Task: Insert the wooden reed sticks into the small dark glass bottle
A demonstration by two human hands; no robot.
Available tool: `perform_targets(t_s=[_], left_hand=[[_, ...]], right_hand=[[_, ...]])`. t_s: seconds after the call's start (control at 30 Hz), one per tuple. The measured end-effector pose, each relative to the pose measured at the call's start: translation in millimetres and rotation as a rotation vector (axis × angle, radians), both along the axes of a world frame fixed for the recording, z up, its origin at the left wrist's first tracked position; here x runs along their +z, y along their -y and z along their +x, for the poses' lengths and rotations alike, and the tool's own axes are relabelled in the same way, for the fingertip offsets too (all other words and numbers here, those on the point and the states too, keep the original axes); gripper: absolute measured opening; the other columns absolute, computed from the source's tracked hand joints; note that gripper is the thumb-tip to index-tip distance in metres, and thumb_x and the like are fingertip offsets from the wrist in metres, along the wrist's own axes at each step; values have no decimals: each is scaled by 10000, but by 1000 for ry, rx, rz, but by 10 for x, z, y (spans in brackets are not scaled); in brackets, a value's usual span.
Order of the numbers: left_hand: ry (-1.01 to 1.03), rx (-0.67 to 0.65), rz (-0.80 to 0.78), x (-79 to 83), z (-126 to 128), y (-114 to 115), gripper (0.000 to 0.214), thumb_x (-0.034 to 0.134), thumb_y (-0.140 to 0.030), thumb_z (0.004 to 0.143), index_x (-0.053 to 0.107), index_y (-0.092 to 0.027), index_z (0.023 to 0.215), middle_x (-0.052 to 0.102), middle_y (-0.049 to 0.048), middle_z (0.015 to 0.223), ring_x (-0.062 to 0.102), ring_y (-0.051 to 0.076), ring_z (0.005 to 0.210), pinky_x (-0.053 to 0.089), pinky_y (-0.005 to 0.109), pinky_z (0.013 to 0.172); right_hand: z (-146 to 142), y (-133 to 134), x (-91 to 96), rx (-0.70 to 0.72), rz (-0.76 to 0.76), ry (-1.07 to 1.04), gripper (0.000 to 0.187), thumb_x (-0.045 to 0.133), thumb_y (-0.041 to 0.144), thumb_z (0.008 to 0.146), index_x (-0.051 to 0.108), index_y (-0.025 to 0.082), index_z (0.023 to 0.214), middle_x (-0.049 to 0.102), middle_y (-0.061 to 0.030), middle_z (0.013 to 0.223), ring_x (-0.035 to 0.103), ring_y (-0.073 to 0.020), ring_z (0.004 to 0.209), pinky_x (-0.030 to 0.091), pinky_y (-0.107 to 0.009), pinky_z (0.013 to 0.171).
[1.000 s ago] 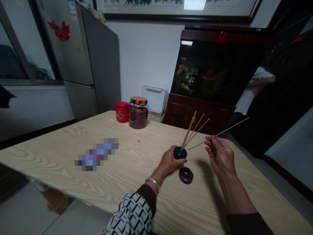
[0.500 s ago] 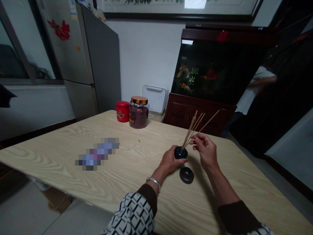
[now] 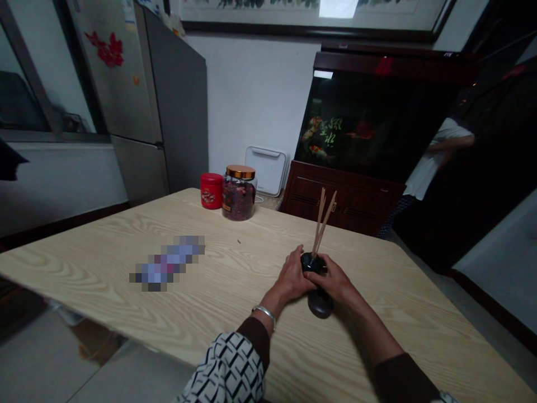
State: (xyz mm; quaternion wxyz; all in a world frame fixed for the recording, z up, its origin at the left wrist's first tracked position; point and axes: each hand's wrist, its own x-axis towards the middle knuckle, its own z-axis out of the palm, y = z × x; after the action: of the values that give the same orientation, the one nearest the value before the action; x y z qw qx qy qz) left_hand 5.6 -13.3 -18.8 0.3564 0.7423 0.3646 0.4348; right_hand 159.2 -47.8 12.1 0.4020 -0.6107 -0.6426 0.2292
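Observation:
A small dark glossy jar (image 3: 310,261) stands upright on the table, with several thin reed sticks (image 3: 320,224) rising from its mouth and leaning slightly right. My left hand (image 3: 292,275) is closed round the jar's left side. From the right, my right hand (image 3: 333,280) grips the same jar, and the two thumbs come close together at its front. Just below the hands lies a round dark brown lid (image 3: 320,305), its upper edge partly covered. Fingers on the far side of the jar are hidden.
A red canister (image 3: 211,191) and a jar of dried flowers with a copper lid (image 3: 239,193) stand at the wooden table's (image 3: 201,313) far edge. A blurred-out item (image 3: 168,264) lies left. Behind are a fish tank (image 3: 369,123) and a person (image 3: 436,157).
My right hand has come down from the sticks onto the jar's right side. The sticks now stand closer together and more upright. My left hand stays on the jar.

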Motion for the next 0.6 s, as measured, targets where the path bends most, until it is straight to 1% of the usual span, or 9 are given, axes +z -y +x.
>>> perform_targets(t_s=[0.07,0.17,0.23,0.3,0.43,0.53,0.6], left_hand=[[-10,-5,7,-34,-3,-22,1175,815,-299,543,199,-79,1518,328,219,1512,301,368,1407,270,482,1179],[13,-11,-22,-51,-24,-36,1079,748,-277,630,179,-87,1527,292,212,1532,255,349,1436,237,477,1196],[54,-1,-66,-48,-39,-39,982,683,-221,680,194,-105,1523,306,199,1529,281,322,1428,250,459,1189],[97,19,-103,-51,-43,-49,901,634,-174,702,234,-136,1509,336,180,1517,320,300,1410,284,443,1169],[131,76,-122,-80,-21,-96,738,591,-142,731,358,-146,1431,456,170,1433,445,272,1318,358,427,1105],[141,96,-125,-94,-3,-130,632,587,-130,739,437,-144,1354,544,161,1341,534,247,1216,414,398,1044],[148,96,-125,-90,-3,-138,564,584,-117,739,487,-147,1294,587,148,1283,567,231,1165,447,372,995]], right_hand=[[32,-77,-4,17,-13,15,541,765,425,651,625,202,1124,705,-48,972,651,-216,862,501,-353,803],[81,-254,7,-25,28,24,525,774,409,638,649,198,1103,716,-50,961,654,-222,865,494,-359,808],[121,-397,11,-80,52,10,516,791,405,611,665,200,1067,719,-46,934,655,-226,860,490,-366,811],[163,-545,12,-125,55,-17,508,807,410,582,670,202,1026,715,-36,894,655,-227,846,488,-369,810],[201,-789,12,-165,68,-32,478,810,431,569,666,197,961,700,-36,856,649,-235,844,478,-381,818],[171,-846,-14,-184,111,-42,497,796,451,573,657,202,980,694,-37,868,644,-237,842,477,-387,808],[148,-791,-67,-193,137,-74,528,775,461,593,640,203,1033,692,-34,875,644,-224,805,484,-374,774]])
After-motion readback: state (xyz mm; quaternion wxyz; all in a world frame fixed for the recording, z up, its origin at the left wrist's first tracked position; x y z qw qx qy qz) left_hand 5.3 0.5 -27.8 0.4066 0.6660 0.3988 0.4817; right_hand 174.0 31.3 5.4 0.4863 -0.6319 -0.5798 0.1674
